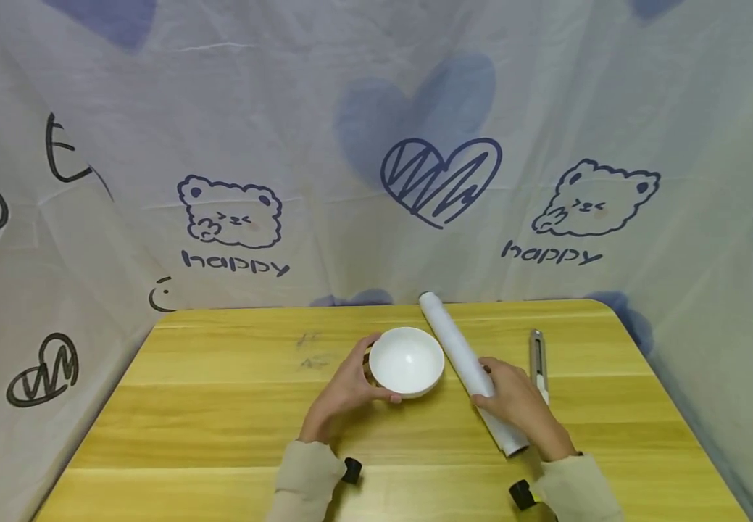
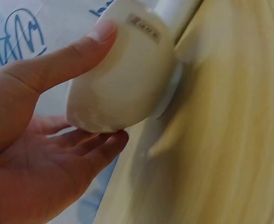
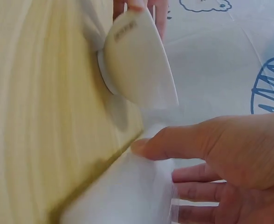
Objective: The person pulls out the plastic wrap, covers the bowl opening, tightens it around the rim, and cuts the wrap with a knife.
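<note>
My left hand (image 1: 352, 380) holds a white bowl (image 1: 407, 361) from its left side, thumb on the near side and fingers on the far side. In the left wrist view the bowl (image 2: 127, 70) shows a small printed label on its outer wall. Its mouth faces up; whether its foot touches the table I cannot tell. To the right, my right hand (image 1: 518, 399) grips a white roll of plastic wrap (image 1: 454, 341), with the thumb (image 3: 151, 145) on one side and the fingers on the other. That roll lies slanted on the table, its near end toward me.
A grey utility knife (image 1: 538, 359) lies right of the roll, its near end partly behind my right hand. Faint dark marks (image 1: 314, 361) show on the wooden table (image 1: 206, 413). A printed cloth (image 1: 324, 239) hangs along the back and sides.
</note>
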A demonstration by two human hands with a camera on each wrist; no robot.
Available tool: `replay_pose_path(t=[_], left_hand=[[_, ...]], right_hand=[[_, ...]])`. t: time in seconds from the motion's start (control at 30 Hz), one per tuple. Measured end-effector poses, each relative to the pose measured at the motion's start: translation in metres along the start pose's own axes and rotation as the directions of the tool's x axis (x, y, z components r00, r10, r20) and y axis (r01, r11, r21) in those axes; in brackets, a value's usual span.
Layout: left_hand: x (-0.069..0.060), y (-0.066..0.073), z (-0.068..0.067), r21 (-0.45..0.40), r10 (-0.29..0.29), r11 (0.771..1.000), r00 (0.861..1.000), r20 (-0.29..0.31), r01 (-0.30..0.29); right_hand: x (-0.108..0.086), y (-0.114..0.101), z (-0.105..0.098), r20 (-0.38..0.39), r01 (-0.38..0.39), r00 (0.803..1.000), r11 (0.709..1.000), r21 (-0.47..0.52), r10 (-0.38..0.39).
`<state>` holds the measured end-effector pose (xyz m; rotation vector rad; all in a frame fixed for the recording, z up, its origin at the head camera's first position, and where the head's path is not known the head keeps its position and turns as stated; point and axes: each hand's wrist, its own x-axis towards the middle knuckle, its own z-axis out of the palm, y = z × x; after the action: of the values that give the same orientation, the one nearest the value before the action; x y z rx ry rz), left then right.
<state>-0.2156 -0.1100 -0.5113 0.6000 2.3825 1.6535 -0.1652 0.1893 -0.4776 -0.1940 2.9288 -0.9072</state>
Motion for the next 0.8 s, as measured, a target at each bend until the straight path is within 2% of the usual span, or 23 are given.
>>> replay_pose_path(t=[0.2, 0.37, 0.57, 0.8], left_hand=[[-0.009, -0.001, -0.019, -0.050, -0.012, 0.999, 0.993, 0.115, 0.017], [-0.014, -0.002, -0.025, -0.080, -0.001, 0.997, 0.987, 0.158, 0.014], [-0.013, -0.004, -0.019, -0.144, -0.004, 0.989, 0.989, 0.146, 0.026], [-0.006, -0.010, -0.010, -0.305, 0.039, 0.952, 0.992, 0.122, 0.000]], right_hand=[[0.021, -0.004, 0.001, 0.009, 0.041, 0.999, 0.999, -0.013, -0.040], [0.049, -0.006, 0.001, 0.036, 0.087, 0.996, 0.996, -0.021, -0.086], [0.081, -0.005, -0.002, 0.055, 0.167, 0.985, 0.978, -0.129, -0.161], [0.110, -0.006, -0.003, 0.072, 0.253, 0.967, 0.952, -0.174, -0.244]])
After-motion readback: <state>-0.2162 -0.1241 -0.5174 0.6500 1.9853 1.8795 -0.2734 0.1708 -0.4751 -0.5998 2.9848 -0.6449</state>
